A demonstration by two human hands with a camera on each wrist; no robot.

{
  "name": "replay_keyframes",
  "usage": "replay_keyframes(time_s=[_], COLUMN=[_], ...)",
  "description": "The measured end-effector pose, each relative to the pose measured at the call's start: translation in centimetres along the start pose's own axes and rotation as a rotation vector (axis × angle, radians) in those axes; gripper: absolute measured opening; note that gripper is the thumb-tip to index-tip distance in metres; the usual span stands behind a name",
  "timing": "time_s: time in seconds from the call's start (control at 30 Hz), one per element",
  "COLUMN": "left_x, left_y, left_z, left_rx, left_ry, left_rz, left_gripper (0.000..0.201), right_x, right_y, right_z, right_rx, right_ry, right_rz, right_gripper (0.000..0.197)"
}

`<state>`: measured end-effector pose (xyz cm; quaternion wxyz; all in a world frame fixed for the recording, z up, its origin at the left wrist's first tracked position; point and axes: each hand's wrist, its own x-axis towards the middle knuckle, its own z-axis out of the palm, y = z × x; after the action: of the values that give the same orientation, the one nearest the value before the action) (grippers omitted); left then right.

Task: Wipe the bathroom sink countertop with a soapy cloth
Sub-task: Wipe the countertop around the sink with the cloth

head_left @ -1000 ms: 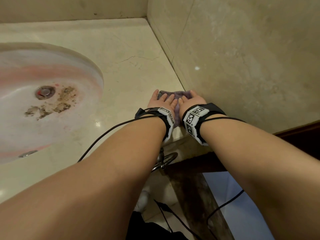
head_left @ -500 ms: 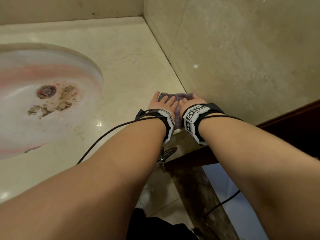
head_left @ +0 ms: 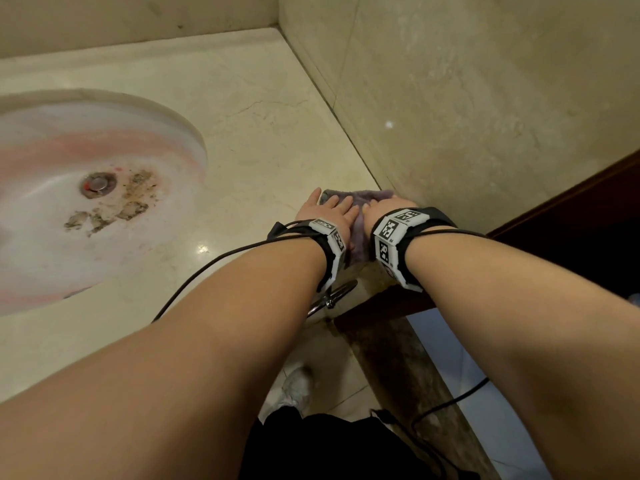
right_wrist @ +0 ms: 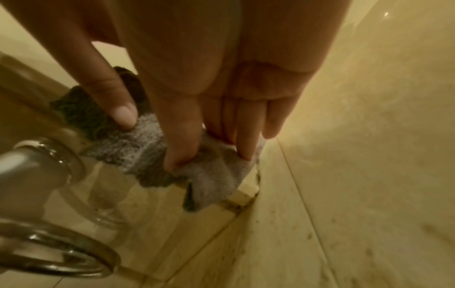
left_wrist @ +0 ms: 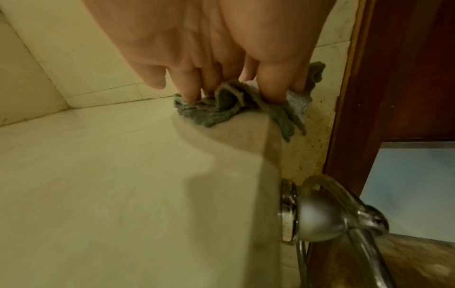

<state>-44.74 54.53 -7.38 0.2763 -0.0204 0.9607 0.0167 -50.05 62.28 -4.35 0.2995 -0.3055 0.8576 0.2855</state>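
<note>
Fingers [head_left: 341,206] unmoved on cloth [head_left: 360,197], as before.

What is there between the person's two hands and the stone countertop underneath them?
A crumpled grey-purple cloth: the left hand and right hand press it onto the beige marble countertop, shown in the head view and both wrist views.

Beige marble wall [head_left: 485,98] fills the upper right of the head view, stained and speckled, with a bright light reflection. Dark wooden door frame [head_left: 571,202] at right edge. Pale blue floor [head_left: 450,358] at lower right. Chrome towel ring [left_wrist: 332,214] mounted at lower right of the left wrist view.
</note>
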Motion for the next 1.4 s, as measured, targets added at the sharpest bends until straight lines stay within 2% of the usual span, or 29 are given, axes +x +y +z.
replay_keyframes(time_s=[0.17,0.27,0.4,0.5,0.57,0.63,0.73,0.83,0.93,1.07,1.13,1.27,1.4], left_x=[-0.6,-0.9,-1.8,-2.1,-1.9,-1.5,-0.7,-0.1,-0.1,-0.6,-0.9,-1.2,-1.0], left_y=[0.1,0.5,0.1,-1.1,-2.0,-2.5,-3.0,-3.5,-4.3,-4.3,-4.0,-3.3,-2.1], left_z=[-0.1,-0.3,-2.2,-3.9,-4.6,-4.6,-3.7,-2.8,-2.5,-1.9,-1.4,-1.1,-1.7], left_rx=[-0.006,-0.022,-0.109,-0.275,-0.345,-0.391,-0.369,-0.331,-0.270,-0.299,-0.293,-0.246,-0.165], left_ry=[0.061,0.068,0.071,0.087,0.056,0.025,0.047,0.112,0.165,0.152,0.161,0.198,0.120], left_rz=[0.051,0.051,0.016,-0.037,-0.082,-0.117,-0.161,-0.206,-0.169,-0.111,-0.070,0.037,0.047], left_gripper=[0.077,0.068,0.046,0.035,0.037,0.037,0.036,0.045,0.054,0.045,0.048,0.051,0.041], right_x=[-0.7,-1.1,-1.8,-1.5,-1.0,-0.5,-0.3,-0.3,-0.6,-0.9,-1.2,-1.5,-1.7], right_y=[-0.2,0.0,1.1,1.6,1.5,1.7,1.7,1.6,1.5,0.9,1.0,1.0,1.1], right_z=[-0.4,-0.4,-0.5,-2.3,-3.6,-4.2,-3.9,-2.6,-1.5,-1.3,-1.1,-0.2,0.3], right_rx=[0.083,0.085,0.176,0.150,0.141,0.117,0.220,0.200,0.183,0.151,0.089,-0.025,0.081], right_ry=[-0.026,-0.004,0.137,0.048,0.059,0.082,0.181,0.324,0.421,0.339,0.317,0.342,0.280], right_rz=[0.030,0.044,0.065,0.041,0.022,0.012,0.039,-0.005,-0.091,-0.127,-0.151,-0.148,-0.073], right_gripper=[0.047,0.043,0.035,0.035,0.032,0.016,0.042,0.037,0.033,0.046,0.051,0.039,0.034])
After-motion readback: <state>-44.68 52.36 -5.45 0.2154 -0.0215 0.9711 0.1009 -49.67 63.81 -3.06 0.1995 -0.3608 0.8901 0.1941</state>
